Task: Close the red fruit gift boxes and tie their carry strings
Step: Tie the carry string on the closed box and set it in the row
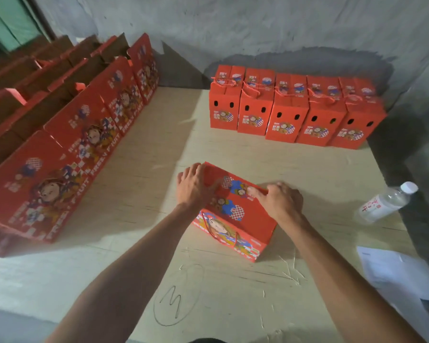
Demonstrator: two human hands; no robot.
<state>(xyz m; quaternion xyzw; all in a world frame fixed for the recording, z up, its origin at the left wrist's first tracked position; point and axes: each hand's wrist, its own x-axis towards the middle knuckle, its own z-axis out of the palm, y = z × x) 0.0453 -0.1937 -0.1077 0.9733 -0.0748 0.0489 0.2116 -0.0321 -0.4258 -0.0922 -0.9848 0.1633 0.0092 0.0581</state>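
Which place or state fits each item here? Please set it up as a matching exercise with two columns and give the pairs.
Items:
1. box under the hands
2. row of finished boxes
3. water bottle
4. open boxes

Places or states:
a. lying on its side, right edge of table
b. lined up along the left
c. far side, strings on top
d. middle of table, being pressed shut

Pairs: 1-d, 2-c, 3-a, 4-b

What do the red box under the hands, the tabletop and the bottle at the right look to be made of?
Red box: printed cardboard, probably; creased folds, and the open boxes show a brown inner face.
Tabletop: pale bare wood sheet, likely plywood; grain lines, scratches, pen marks.
Bottle: clear plastic, it seems; see-through, white cap, label.
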